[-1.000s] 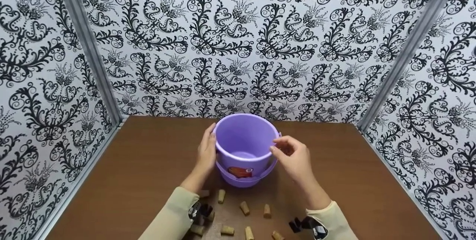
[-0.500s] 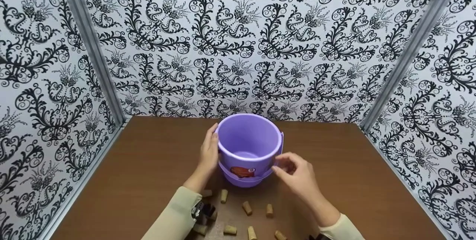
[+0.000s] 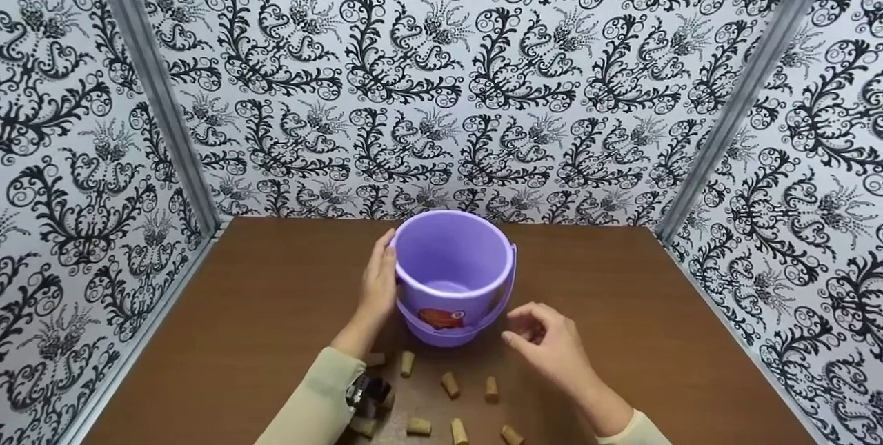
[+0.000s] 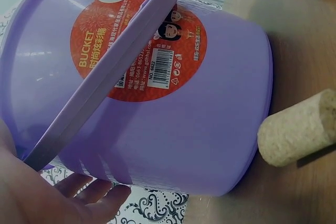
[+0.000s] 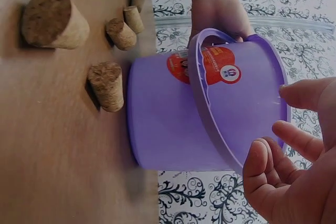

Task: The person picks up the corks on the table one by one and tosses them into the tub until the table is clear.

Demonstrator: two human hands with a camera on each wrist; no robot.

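A purple bucket (image 3: 441,307) stands upright near the middle of the table, its inside bare in the head view. Its purple handle (image 4: 100,77) hangs down across the front, over a red and orange label (image 4: 139,45). My left hand (image 3: 378,286) rests along the bucket's left side, fingers extended against the outer wall near the rim. My right hand (image 3: 548,341) hovers just right of the bucket, apart from it, fingers loosely bent with nothing between them. Several corks lie in front, among them one cork (image 3: 450,385) and another (image 3: 491,389).
The brown table (image 3: 290,279) is walled in by black-and-white patterned panels (image 3: 421,86) with grey metal posts (image 3: 155,86). A black wrist device (image 3: 365,390) on the left sleeve partly covers some corks.
My right hand has moved down and away from the bucket's rim and handle. The left hand stays on the bucket's side, and the bucket and corks remain in place.
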